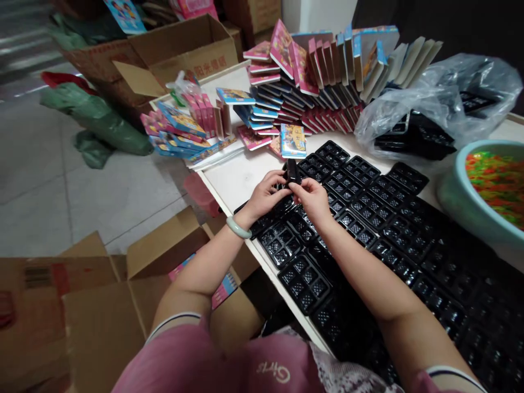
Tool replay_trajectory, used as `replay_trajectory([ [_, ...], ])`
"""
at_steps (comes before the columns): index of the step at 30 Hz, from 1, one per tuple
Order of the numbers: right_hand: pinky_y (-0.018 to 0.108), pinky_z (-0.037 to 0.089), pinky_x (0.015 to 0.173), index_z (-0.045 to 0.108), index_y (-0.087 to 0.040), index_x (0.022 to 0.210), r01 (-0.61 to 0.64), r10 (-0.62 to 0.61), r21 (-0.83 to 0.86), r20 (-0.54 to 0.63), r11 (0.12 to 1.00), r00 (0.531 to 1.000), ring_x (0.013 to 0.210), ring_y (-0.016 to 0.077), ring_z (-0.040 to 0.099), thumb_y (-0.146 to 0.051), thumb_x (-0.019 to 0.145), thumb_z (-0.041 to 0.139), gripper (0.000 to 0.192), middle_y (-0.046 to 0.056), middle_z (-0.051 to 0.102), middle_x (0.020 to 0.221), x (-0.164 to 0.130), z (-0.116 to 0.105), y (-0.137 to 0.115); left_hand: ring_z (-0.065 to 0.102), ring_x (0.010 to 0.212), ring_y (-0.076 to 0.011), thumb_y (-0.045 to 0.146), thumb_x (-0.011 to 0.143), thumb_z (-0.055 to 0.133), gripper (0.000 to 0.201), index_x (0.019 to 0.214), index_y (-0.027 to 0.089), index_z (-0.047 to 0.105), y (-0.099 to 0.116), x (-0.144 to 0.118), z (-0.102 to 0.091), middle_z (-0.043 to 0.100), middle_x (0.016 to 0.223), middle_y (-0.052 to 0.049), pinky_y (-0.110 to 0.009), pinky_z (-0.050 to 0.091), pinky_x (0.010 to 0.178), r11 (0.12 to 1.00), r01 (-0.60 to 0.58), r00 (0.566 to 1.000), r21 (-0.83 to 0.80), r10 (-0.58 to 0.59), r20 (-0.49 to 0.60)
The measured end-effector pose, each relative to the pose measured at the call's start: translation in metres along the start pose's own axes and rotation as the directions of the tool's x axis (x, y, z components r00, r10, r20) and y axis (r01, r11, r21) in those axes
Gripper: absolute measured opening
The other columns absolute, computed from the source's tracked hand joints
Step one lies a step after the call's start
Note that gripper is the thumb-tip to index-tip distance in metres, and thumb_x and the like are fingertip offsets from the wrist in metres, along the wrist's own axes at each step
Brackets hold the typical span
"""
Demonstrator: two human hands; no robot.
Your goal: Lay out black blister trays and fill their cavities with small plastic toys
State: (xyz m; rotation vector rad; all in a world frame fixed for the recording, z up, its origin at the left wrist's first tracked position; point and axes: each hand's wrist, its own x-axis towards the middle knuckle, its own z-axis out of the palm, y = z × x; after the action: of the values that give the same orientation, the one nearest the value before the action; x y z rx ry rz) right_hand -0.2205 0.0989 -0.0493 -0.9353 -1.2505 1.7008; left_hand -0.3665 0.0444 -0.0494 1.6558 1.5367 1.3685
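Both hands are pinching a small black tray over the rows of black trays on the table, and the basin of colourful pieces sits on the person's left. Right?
Not quite. The head view shows the basin on the person's right, not left. The rest holds: left hand and right hand pinch a small black tray over the rows of black trays on the table.

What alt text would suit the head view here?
Both hands, left hand and right hand, pinch a small black plastic tray above rows of black compartment trays covering a white table. Behind lie stacked pink and blue booklets, a clear bag of trays, and a green basin of colourful pieces.
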Motion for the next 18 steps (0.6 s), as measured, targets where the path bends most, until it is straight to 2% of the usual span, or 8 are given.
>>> replay_trajectory([
  [2,0.022,0.045,0.050,0.047,-0.022,0.065,-0.044,0.048,0.098,-0.035,0.994,0.998,0.046,0.0080,0.051,-0.044,0.064,0.077,0.037,-0.009,0.052,0.050,-0.001,0.006,0.004,0.058,0.113,-0.0224,0.041,0.082,0.066,0.023,0.087,0.020,0.059,-0.007,-0.005,-0.015,0.059,0.123,-0.009,-0.031,0.053,0.081,1.000,0.010,0.995,-0.014,-0.011,-0.099],
  [4,0.021,0.050,0.054,0.045,-0.022,0.067,-0.097,0.107,0.182,-0.045,0.978,0.993,0.050,0.0082,0.057,-0.042,0.064,0.079,0.040,-0.009,0.053,0.054,0.000,0.017,0.011,0.059,0.112,-0.0217,0.043,0.082,0.066,0.025,0.086,0.020,0.057,-0.018,-0.012,-0.038,0.062,0.118,-0.008,-0.034,0.051,0.090,1.000,0.014,0.961,0.000,-0.013,-0.277],
  [7,0.020,0.053,0.059,0.043,-0.021,0.069,-0.231,0.245,0.299,-0.010,0.926,0.969,0.060,0.0092,0.065,-0.031,0.072,0.076,0.034,-0.009,0.053,0.058,0.008,0.045,0.023,0.060,0.109,-0.0198,0.043,0.081,0.066,0.026,0.088,0.021,0.054,-0.034,-0.030,-0.078,0.063,0.110,-0.005,-0.035,0.047,0.097,0.997,0.028,0.828,0.073,0.018,-0.560],
  [9,0.019,0.054,0.064,0.042,-0.021,0.070,-0.317,0.343,0.388,0.001,0.866,0.939,0.067,0.0092,0.068,-0.022,0.081,0.068,0.029,-0.008,0.054,0.061,0.017,0.071,0.031,0.060,0.108,-0.0184,0.043,0.082,0.065,0.025,0.090,0.022,0.053,-0.039,-0.045,-0.099,0.063,0.110,-0.005,-0.034,0.046,0.099,0.991,0.044,0.760,0.123,0.047,-0.648],
  [10,0.019,0.054,0.068,0.041,-0.021,0.070,-0.352,0.386,0.424,0.005,0.835,0.922,0.071,0.0087,0.068,-0.018,0.084,0.064,0.027,-0.008,0.054,0.063,0.021,0.085,0.034,0.060,0.107,-0.0181,0.043,0.082,0.065,0.026,0.090,0.021,0.053,-0.040,-0.052,-0.107,0.063,0.111,-0.005,-0.034,0.046,0.099,0.988,0.052,0.749,0.142,0.055,-0.660],
  [14,0.021,0.056,0.073,0.046,-0.020,0.073,-0.531,0.539,0.410,0.106,0.742,0.836,0.073,0.0091,0.068,-0.011,0.084,0.062,0.022,-0.006,0.057,0.067,0.017,0.125,0.048,0.059,0.110,-0.0202,0.042,0.079,0.068,0.028,0.089,0.020,0.056,-0.039,-0.075,-0.122,0.061,0.116,-0.008,-0.035,0.048,0.096,0.980,0.100,0.768,0.173,0.034,-0.639],
  [16,0.026,0.057,0.067,0.053,-0.018,0.072,-0.648,0.599,0.294,0.249,0.702,0.761,0.068,0.0133,0.067,-0.010,0.078,0.067,0.017,-0.001,0.061,0.068,0.001,0.128,0.051,0.058,0.113,-0.0220,0.042,0.078,0.070,0.027,0.088,0.020,0.057,-0.037,-0.082,-0.124,0.061,0.117,-0.010,-0.037,0.048,0.096,0.968,0.130,0.778,0.213,0.033,-0.627],
  [18,0.027,0.055,0.060,0.061,-0.015,0.074,-0.673,0.588,0.154,0.373,0.724,0.718,0.065,0.0148,0.066,-0.014,0.075,0.071,0.010,0.003,0.066,0.071,-0.018,0.118,0.049,0.059,0.112,-0.0229,0.042,0.077,0.071,0.026,0.087,0.020,0.059,-0.032,-0.086,-0.123,0.061,0.120,-0.011,-0.036,0.051,0.090,0.954,0.141,0.824,0.264,0.035,-0.566],
])
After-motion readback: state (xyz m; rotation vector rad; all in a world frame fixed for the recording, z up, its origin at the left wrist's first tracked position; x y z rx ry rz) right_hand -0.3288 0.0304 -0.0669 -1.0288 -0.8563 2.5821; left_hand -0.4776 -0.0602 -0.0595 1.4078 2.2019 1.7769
